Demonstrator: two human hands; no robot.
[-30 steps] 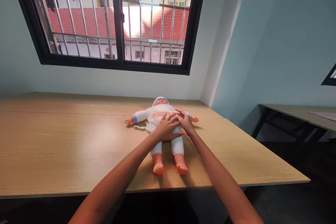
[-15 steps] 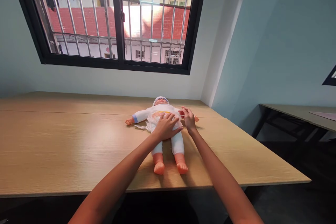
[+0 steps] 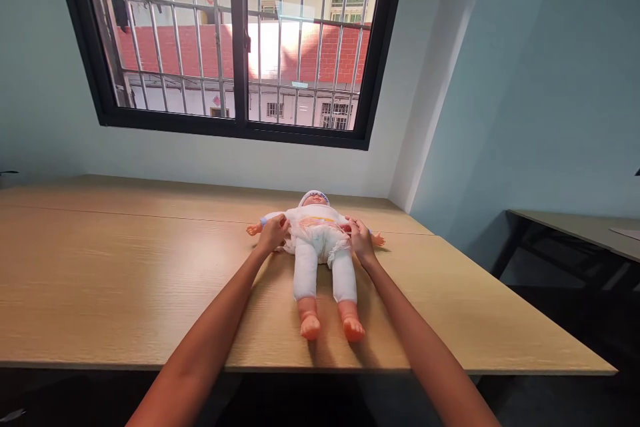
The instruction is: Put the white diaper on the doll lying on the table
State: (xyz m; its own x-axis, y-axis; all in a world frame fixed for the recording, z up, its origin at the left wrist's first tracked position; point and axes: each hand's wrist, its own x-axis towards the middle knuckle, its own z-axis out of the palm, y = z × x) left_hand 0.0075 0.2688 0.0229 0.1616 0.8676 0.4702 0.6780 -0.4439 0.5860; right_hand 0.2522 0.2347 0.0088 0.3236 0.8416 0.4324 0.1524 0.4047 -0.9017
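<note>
A baby doll (image 3: 345,273) in white clothes and a white cap lies on its back, feet toward me, arms spread out. A white diaper (image 3: 323,240) with a coloured waistband is around its hips. At the diaper's left side, my left hand (image 3: 275,232) is closed, its fingers pinching the thin edge by the doll's waist. My right hand (image 3: 359,240) is at the opposite side, fingers curled in on the diaper's edge. The fingertips of both hands are partly hidden against the doll.
The doll lies on a light wooden table (image 3: 150,293), whose front edge is close to me. A barred window (image 3: 240,127) with a black frame is in the wall behind. Another table (image 3: 565,227) stands at the right.
My left hand has moved off the diaper's front to its left side. My right hand remains at the right side, now closer against the diaper. The view has shifted slightly.
</note>
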